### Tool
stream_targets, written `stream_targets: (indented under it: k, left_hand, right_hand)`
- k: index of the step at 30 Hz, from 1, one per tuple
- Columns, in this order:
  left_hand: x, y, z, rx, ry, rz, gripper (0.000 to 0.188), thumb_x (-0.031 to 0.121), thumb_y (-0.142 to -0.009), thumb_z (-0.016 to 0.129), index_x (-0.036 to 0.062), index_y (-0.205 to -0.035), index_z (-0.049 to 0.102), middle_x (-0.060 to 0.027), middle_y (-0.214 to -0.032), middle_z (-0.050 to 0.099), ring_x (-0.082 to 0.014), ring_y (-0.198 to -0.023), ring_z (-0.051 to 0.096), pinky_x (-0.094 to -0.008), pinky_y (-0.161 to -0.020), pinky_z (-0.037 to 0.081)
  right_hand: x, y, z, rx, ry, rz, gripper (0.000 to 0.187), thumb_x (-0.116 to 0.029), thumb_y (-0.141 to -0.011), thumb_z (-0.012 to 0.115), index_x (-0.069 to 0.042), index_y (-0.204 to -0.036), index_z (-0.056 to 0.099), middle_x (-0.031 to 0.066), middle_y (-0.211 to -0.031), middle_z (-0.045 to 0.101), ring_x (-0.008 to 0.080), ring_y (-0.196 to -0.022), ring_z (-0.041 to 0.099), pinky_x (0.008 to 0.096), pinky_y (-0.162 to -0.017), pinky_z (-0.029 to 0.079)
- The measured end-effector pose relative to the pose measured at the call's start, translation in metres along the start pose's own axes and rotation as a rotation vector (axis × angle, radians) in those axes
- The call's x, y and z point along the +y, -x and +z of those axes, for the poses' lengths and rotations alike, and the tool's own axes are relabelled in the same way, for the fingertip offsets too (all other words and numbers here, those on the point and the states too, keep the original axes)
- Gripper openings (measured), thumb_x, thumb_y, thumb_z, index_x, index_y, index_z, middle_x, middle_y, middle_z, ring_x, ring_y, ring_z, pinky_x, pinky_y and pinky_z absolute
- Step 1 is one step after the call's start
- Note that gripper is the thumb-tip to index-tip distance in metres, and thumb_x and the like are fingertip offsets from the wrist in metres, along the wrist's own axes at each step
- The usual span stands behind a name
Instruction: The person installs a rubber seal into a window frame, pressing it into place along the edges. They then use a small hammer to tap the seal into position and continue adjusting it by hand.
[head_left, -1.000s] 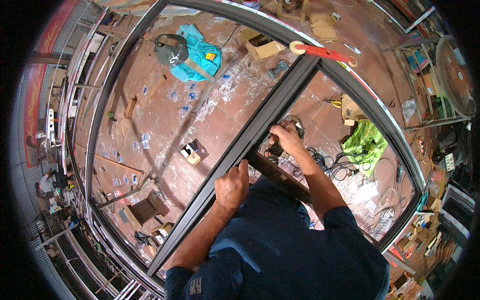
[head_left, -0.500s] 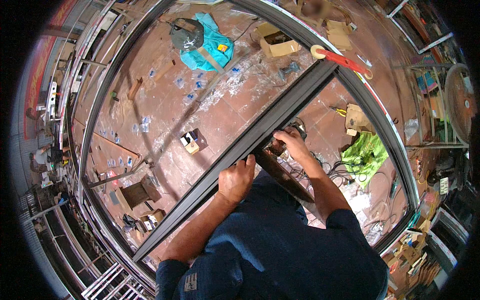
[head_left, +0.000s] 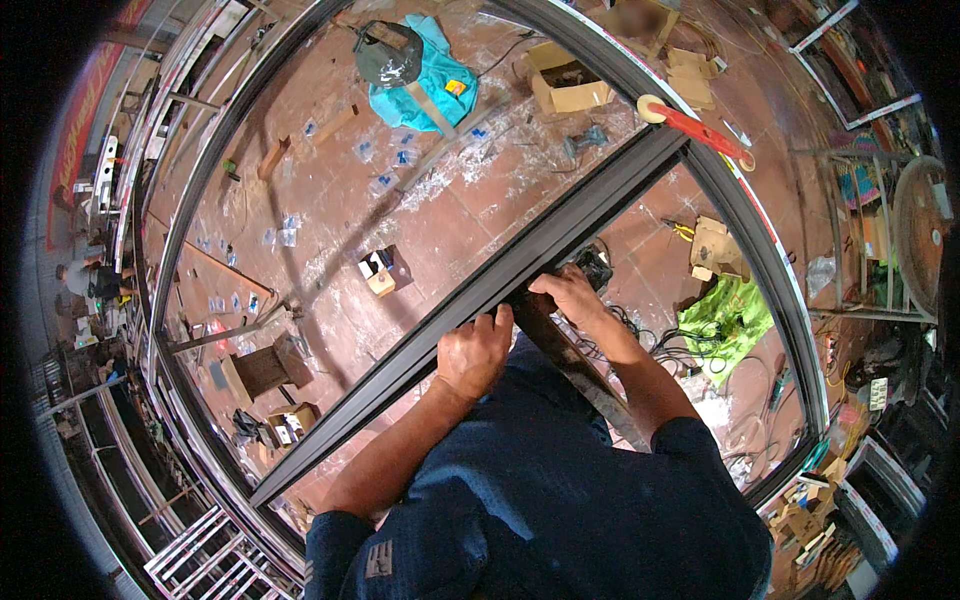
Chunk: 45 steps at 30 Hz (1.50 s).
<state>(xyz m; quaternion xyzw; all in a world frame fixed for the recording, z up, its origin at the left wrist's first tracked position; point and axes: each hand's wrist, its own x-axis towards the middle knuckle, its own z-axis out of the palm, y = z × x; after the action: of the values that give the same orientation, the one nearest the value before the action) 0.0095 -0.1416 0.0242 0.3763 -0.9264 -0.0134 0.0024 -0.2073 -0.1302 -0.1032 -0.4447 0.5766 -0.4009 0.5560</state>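
Observation:
A dark grey metal crossbar (head_left: 520, 258) runs diagonally across a large dark frame (head_left: 812, 345). My left hand (head_left: 474, 352) is closed over the crossbar's near edge, its fingertips resting on top. To its right, my right hand (head_left: 568, 298) has its fingers bent in against the same near edge; what they hold, if anything, is hidden. Below both hands a narrow, worn beam (head_left: 572, 358) slants from under the crossbar toward my body. A red tool with a pale round end (head_left: 700, 130) lies across the frame's far-right side, where the crossbar joins.
On the tiled floor below lie a turquoise cloth (head_left: 420, 95), a dark rounded cover (head_left: 388, 55), an open cardboard box (head_left: 568, 80), a small box (head_left: 378, 272), lime-green fabric (head_left: 728, 325), yellow-handled pliers (head_left: 680, 230), black cables (head_left: 690, 350) and several small packets. Metal racks (head_left: 120, 440) stand left.
My right hand has shifted left along the crossbar, nearer my left hand, its fingers tucked closer to the edge. My left hand keeps its hold. The view has shifted slightly.

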Motion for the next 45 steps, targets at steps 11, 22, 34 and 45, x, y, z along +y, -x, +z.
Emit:
stream_targets:
  k: [11, 22, 34, 45]
  left_hand:
    - [-0.001, 0.005, 0.001, -0.01, 0.157, -0.069, 0.037, 0.013, -0.088, 0.068, 0.0079, -0.125, 0.068, -0.0101, -0.082, 0.068, -0.0277, -0.068, 0.072, -0.0406, -0.06, 0.058]
    - [-0.017, 0.061, -0.012, 0.095, 0.345, -0.296, 0.023, 0.012, -0.093, 0.068, 0.0092, -0.115, 0.07, -0.0134, -0.077, 0.071, -0.0336, -0.068, 0.072, -0.0458, -0.059, 0.059]
    - [-0.01, 0.067, 0.01, 0.087, 0.202, -0.318, 0.022, 0.01, -0.092, 0.068, 0.0095, -0.114, 0.069, -0.0104, -0.077, 0.068, -0.031, -0.064, 0.069, -0.0442, -0.056, 0.056]
    - [-0.009, 0.047, -0.007, 0.004, 0.164, -0.132, 0.044, 0.017, -0.093, 0.065, 0.0119, -0.136, 0.064, -0.0054, -0.086, 0.063, -0.0223, -0.068, 0.067, -0.0386, -0.057, 0.056]
  right_hand:
    - [0.001, 0.005, 0.005, -0.045, 0.207, -0.238, 0.012, -0.021, -0.092, 0.07, -0.011, -0.097, 0.076, 0.0145, -0.095, 0.078, 0.0329, -0.089, 0.074, 0.042, -0.08, 0.054]
    - [-0.021, 0.004, 0.005, -0.16, -0.264, 0.219, 0.041, -0.028, -0.094, 0.071, -0.008, -0.061, 0.057, -0.0008, -0.057, 0.05, 0.0096, -0.053, 0.043, 0.0317, -0.056, 0.035]
    - [-0.047, 0.012, 0.018, -0.076, -0.23, 0.204, 0.013, -0.018, -0.086, 0.074, -0.005, -0.085, 0.074, -0.0002, -0.078, 0.069, 0.0098, -0.074, 0.059, 0.0307, -0.07, 0.047]
    - [-0.024, 0.012, 0.018, 0.014, -0.327, 0.222, 0.016, -0.018, -0.087, 0.075, -0.004, -0.078, 0.073, -0.0005, -0.073, 0.066, 0.011, -0.067, 0.057, 0.0309, -0.065, 0.045]
